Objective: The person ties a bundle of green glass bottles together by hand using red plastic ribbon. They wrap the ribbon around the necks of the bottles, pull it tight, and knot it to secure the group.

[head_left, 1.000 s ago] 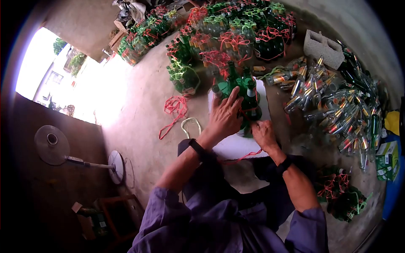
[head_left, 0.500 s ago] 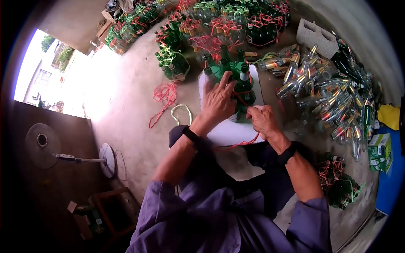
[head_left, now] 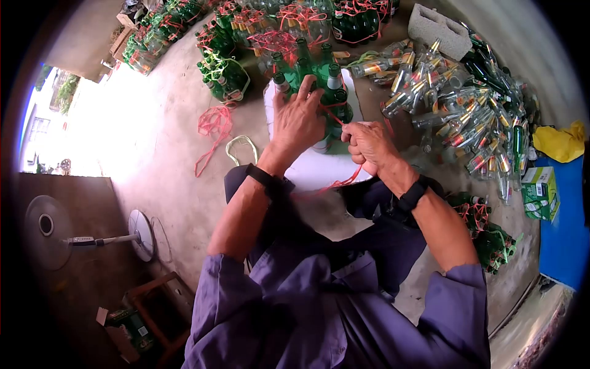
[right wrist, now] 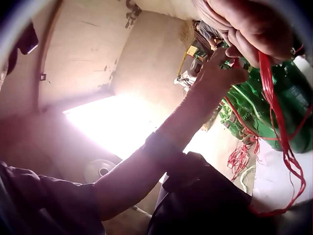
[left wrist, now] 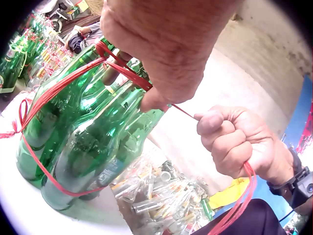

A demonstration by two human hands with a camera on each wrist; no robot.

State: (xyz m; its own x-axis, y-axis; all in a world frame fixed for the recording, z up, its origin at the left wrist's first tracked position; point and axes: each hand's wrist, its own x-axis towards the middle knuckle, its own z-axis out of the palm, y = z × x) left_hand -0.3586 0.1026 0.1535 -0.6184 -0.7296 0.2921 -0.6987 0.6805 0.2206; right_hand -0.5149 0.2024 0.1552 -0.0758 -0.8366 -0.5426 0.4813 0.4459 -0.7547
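Several green glass bottles (head_left: 305, 69) stand bunched on a white board (head_left: 307, 169). Red plastic string (left wrist: 63, 88) circles them, with a knot at one side in the left wrist view. My left hand (head_left: 298, 120) lies over the bottle tops, its fingers bent among the necks; the string runs under its thumb. To the right, my right hand (head_left: 372, 147) grips the string in a fist, and a taut length (left wrist: 183, 111) stretches between the two hands. The loose end (right wrist: 274, 98) hangs below the right fist. Bottle tops under the left palm are hidden.
More string-tied bottle bundles (head_left: 224, 77) stand beyond the board. A heap of loose bottles (head_left: 467, 117) lies at right, beside a concrete block (head_left: 437, 31). Loose red string (head_left: 214, 123) lies on the floor at left, near a standing fan (head_left: 46, 224).
My right hand has pulled away from the bottles toward the right, drawing the string taut. The left hand stays over the bottle tops. The head view has shifted.
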